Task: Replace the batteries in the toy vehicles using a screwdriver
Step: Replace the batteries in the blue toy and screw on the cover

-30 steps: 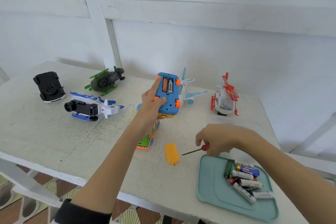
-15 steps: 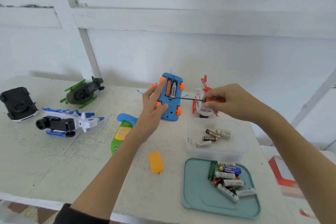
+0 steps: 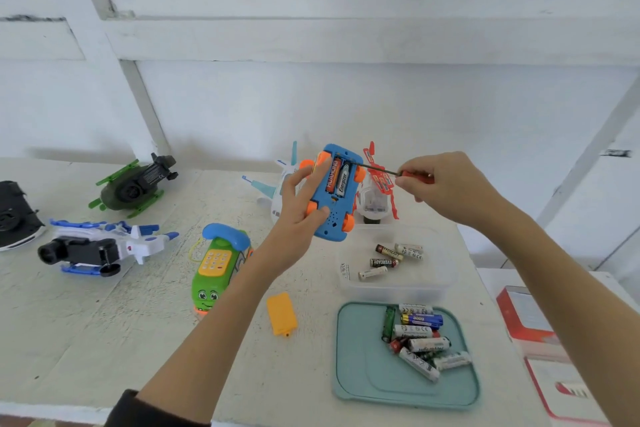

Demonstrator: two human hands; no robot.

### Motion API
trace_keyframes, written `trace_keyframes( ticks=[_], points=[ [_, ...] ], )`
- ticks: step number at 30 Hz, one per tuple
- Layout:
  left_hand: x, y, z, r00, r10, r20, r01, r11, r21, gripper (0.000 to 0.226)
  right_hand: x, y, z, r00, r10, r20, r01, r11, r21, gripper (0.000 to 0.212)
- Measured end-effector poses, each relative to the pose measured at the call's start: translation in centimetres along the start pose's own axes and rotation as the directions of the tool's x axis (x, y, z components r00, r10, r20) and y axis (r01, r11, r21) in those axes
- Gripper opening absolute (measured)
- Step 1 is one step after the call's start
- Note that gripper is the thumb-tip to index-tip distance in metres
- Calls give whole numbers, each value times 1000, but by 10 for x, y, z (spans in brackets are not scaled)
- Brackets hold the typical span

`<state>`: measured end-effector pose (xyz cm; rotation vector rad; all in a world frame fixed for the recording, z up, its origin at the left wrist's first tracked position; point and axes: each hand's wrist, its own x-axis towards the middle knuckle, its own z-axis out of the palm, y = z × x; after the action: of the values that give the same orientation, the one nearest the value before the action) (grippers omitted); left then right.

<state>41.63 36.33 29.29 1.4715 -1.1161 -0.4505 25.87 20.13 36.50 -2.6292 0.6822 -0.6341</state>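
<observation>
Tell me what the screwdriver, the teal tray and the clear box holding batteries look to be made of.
Screwdriver: thin dark shaft, likely metal; red glossy handle, probably plastic, mostly hidden in the right hand.
Teal tray: matte, rounded corners, soft raised rim; silicone or plastic, cannot tell which.
Clear box: translucent, table and batteries show through; thin plastic by the look.

The left hand (image 3: 298, 218) holds the blue toy car (image 3: 337, 192) underside-up, two batteries (image 3: 337, 178) exposed; the right hand (image 3: 446, 184) points the screwdriver (image 3: 398, 172) at its top.
</observation>
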Motion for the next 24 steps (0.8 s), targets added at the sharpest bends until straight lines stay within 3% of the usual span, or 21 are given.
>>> trace_keyframes(
  ticks=[8, 13, 20, 24],
  points=[
    [3, -2, 3, 991, 29, 131, -36, 998, 58, 65, -5, 10, -10, 998, 58, 12, -57, 996, -75, 18],
    [16, -13, 6, 971, 49, 232, -109, 962, 250, 73, -2, 15, -20, 992, 111, 64, -95, 972, -217, 22],
    [33, -14, 12, 942, 11, 336, -160, 893, 420, 68, -9, 28, -34, 975, 177, 136, -148, 969, -198, 24],
    [35, -14, 15, 954, -17, 301, -105, 917, 385, 71, -15, 37, -37, 969, 197, 149, -177, 974, -141, 32]
  ],
)
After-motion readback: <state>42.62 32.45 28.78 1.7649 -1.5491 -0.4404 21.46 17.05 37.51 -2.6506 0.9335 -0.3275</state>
